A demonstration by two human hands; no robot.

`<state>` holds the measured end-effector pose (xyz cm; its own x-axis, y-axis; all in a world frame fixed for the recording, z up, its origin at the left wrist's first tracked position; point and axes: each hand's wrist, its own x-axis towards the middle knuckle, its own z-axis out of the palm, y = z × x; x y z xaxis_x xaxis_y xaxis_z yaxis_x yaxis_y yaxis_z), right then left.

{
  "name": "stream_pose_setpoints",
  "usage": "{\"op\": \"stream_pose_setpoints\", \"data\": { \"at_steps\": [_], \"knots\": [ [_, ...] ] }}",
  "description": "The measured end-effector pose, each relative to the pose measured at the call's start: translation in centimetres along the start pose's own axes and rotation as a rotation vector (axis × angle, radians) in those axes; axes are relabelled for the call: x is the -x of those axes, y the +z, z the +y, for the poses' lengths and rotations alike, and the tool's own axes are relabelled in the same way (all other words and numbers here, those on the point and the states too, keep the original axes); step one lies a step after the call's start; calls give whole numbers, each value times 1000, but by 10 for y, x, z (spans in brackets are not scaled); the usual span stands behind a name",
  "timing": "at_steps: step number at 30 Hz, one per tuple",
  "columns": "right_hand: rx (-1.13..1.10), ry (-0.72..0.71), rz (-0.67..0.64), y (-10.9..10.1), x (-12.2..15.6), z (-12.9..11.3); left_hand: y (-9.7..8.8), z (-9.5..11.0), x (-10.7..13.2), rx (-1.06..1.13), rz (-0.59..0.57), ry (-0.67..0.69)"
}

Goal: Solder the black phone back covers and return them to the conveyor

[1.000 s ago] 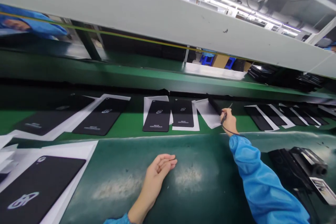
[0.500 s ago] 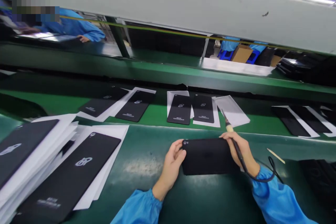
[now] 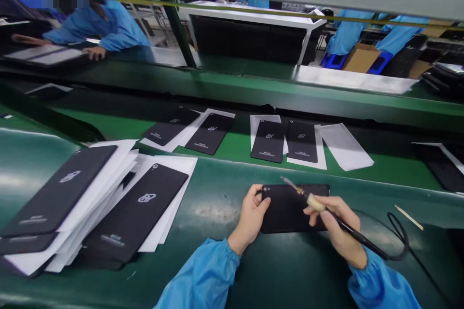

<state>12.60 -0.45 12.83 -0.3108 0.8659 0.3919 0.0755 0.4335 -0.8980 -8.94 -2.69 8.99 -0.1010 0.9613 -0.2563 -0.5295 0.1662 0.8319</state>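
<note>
My left hand (image 3: 251, 218) grips the left end of a black phone back panel (image 3: 293, 208), which lies flat on the green bench. My right hand (image 3: 339, 228) holds a soldering iron (image 3: 314, 202) like a pen. The iron has a black and cream handle, and its metal tip points left, just above the panel's upper edge. A dark cable runs from the iron off to the right. Part of the panel is hidden under my fingers.
Stacked black panels on white sheets (image 3: 135, 207) lie at left on the bench. More panels (image 3: 268, 141) lie on the green conveyor belt (image 3: 232, 147) beyond. A thin wooden stick (image 3: 409, 217) lies at right. A co-worker (image 3: 108, 26) works beyond the belt.
The panel has come from the belt to the bench under my left hand. My right hand has let go of its edge and now angles the iron leftward over it.
</note>
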Motion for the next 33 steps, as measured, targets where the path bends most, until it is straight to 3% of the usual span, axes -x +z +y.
{"op": "stream_pose_setpoints", "data": {
  "at_steps": [4,11,33],
  "knots": [
    [192,-122,-114,6,-1,-1,0,-1,-1,11,-11,18],
    [197,-176,-153,8,-7,2,-1,-1,-1,0,-2,19],
    [205,-138,-182,10,-15,1,-1,1,-1,-22,13,7]
  ]
}}
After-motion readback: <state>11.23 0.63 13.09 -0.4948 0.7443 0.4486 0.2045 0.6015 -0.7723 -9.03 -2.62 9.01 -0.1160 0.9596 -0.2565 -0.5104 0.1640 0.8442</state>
